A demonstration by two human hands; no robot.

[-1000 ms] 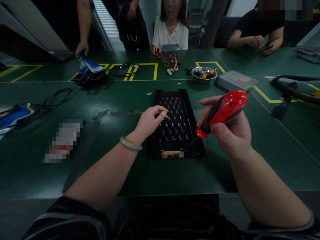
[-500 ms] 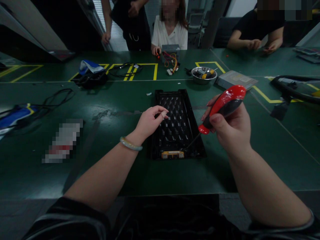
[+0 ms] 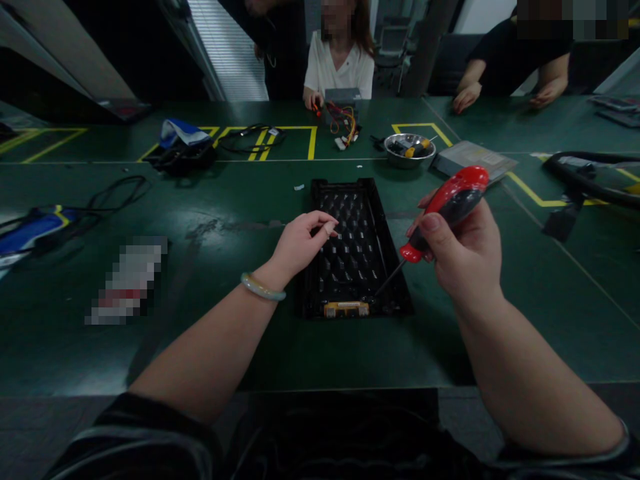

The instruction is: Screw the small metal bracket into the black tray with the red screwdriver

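The screwdriver (image 3: 460,197) is gripped in the right hand (image 3: 470,260), its tip within the panel (image 3: 353,243) on the desk (image 3: 350,360); whether anything is pinched in the curled left hand (image 3: 303,240) cannot be told. Presumably light and stiff, the panel is best steadied by its rim (image 3: 384,230).

Dim light, faint glare on tabletop (image 3: 235,193)

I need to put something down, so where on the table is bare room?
Bare tabletop shows right of the right forearm, before the yellow tape, and between the blurred object and black panel, beyond left forearm. Crowded: the panel, with left hand and screwdriver; around the metal bowl and grey box.
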